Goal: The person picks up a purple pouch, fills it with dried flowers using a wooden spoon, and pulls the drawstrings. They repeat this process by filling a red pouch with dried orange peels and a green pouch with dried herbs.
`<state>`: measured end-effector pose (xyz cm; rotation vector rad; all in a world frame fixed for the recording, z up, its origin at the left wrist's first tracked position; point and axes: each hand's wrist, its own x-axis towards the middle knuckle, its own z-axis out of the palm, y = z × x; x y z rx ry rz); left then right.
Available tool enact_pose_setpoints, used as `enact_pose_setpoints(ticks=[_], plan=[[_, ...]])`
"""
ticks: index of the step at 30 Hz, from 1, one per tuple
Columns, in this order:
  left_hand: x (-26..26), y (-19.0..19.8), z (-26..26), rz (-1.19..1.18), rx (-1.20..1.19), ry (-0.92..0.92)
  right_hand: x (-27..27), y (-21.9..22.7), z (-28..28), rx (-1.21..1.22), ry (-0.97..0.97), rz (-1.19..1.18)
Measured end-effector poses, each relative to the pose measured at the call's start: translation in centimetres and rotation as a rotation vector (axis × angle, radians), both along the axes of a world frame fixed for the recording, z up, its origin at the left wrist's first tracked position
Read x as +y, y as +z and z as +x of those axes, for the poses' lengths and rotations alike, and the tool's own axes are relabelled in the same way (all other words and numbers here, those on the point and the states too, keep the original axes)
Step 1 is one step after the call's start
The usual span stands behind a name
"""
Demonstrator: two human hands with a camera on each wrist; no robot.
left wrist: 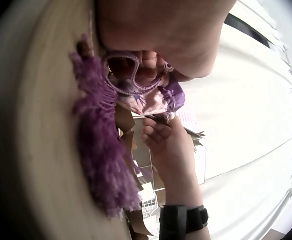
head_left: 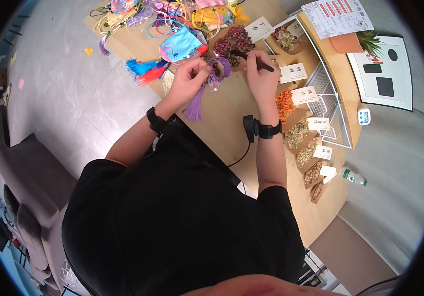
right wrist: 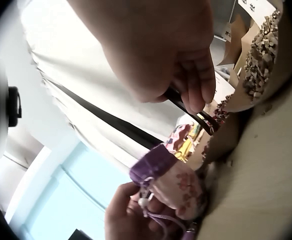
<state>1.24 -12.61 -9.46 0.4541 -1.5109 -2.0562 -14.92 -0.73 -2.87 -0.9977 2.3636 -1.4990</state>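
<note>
My left hand [head_left: 191, 78] pinches a small drawstring pouch [right wrist: 178, 191] by its side. Its purple gathered mouth stands open, and the pale pink body carries a flower pattern. A purple tassel [head_left: 193, 109] hangs from it over the table. In my right hand [head_left: 261, 83] is a pair of dark tweezers [right wrist: 192, 116], gripped between thumb and fingers. Their tips reach into the dried dark red petals [head_left: 231, 42] in a brown paper holder, to the right of the pouch's mouth. The right wrist view shows the two prongs close together at the petals.
Paper holders of dried herbs, among them orange petals [head_left: 284, 104], line the table's right side with name cards [head_left: 293, 73]. Behind them stand a white wire rack [head_left: 326, 96] and a wooden shelf. A blue pouch [head_left: 180, 44] and several tasselled pouches lie at the far left.
</note>
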Motion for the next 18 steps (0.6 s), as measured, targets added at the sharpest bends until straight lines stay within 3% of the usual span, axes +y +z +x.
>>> enact_pose_setpoints(ticks=[4,7,11,18], plan=[[0.2,-0.1,-0.3,-0.008,0.012,0.027,1.3,3.2,1.3,-0.203,0.042,-0.229],[0.4,-0.2,-0.3,-0.018,-0.004,0.033,2.2,5.3,3.1,-0.222,0.082,-0.179],[0.3,-0.3,-0.3,-0.021,-0.009,0.03,2.2,4.1,1.8,-0.296,0.06,-0.26],[0.3,-0.4,-0.3,-0.018,0.002,0.038,-0.9,1.3,-0.4,-0.029,-0.009,-0.003]])
